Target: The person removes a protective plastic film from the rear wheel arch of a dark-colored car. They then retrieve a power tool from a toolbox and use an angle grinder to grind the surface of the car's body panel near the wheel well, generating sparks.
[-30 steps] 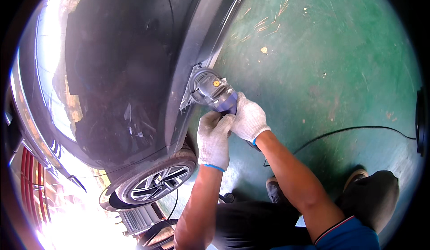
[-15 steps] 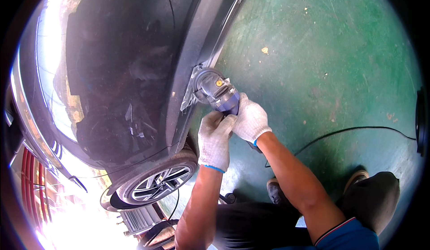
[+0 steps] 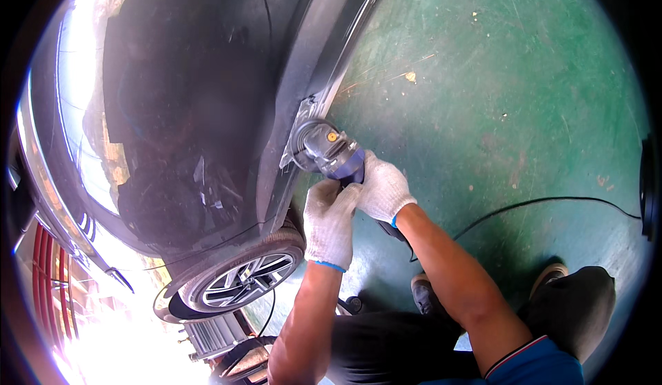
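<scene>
Both my hands, in white knit gloves, grip an angle grinder (image 3: 331,149) with a dark guarded head and a blue band. My left hand (image 3: 329,216) closes on the near left side of its body. Wrapped round the body from the right is my right hand (image 3: 383,186); the underside of the tool is hidden by the gloves. The grinder's head presses against a scraped, bare grey patch (image 3: 308,112) on the lower sill of a dark car (image 3: 200,95). Orange sparks (image 3: 386,76) streak away over the floor to the upper right.
The car's wheel (image 3: 249,281) stands left of my left forearm. A black cord (image 3: 538,202) runs over the green floor (image 3: 496,109) toward a dark round object (image 3: 648,188) at the right edge. My legs and shoes are below, with a grey ribbed box (image 3: 214,337) at lower left.
The grinder's head has shifted slightly down and left along the scraped patch, both hands moving with it. Sparks now fly across the floor where none showed before.
</scene>
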The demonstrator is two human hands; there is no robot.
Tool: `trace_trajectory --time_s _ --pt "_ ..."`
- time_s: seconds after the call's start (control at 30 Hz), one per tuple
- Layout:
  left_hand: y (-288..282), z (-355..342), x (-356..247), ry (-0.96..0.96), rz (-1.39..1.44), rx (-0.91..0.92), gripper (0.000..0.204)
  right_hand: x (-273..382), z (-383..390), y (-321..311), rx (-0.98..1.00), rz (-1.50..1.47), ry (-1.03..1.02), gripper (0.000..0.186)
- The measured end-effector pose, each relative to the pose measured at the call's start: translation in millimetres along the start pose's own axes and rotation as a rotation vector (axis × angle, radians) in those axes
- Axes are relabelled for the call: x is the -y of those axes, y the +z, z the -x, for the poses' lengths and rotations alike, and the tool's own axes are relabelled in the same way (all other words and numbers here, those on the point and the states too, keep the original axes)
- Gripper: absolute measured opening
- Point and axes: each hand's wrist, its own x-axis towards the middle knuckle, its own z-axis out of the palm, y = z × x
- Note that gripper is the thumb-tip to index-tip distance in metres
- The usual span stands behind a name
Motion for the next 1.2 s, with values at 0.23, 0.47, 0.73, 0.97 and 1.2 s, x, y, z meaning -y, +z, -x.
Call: trace_trajectory --time_s 0.23,0.47,0.73,0.97,1.2 --pt "1 4 -2 0.093 0.003 -0.011 0.043 -3 1 5 -0.046 -0.118 -0.034 0.051" --pt "-9 6 5 -0.017 -0.082 -0.045 0.047 -12 3 25 0.053 -0.095 -0.072 0.05" --pt "-14 10 5 -0.004 -0.097 -0.082 0.046 -6 8 23 0.04 -0.133 -0.081 0.05" --pt "-10 9 5 0.035 -0.022 -0.024 0.048 -11 4 24 -0.023 -0.155 -0.079 0.052" --pt "-3 7 6 0.133 0.026 0.051 0.049 -5 5 10 -0.035 -0.123 -0.01 0.056"
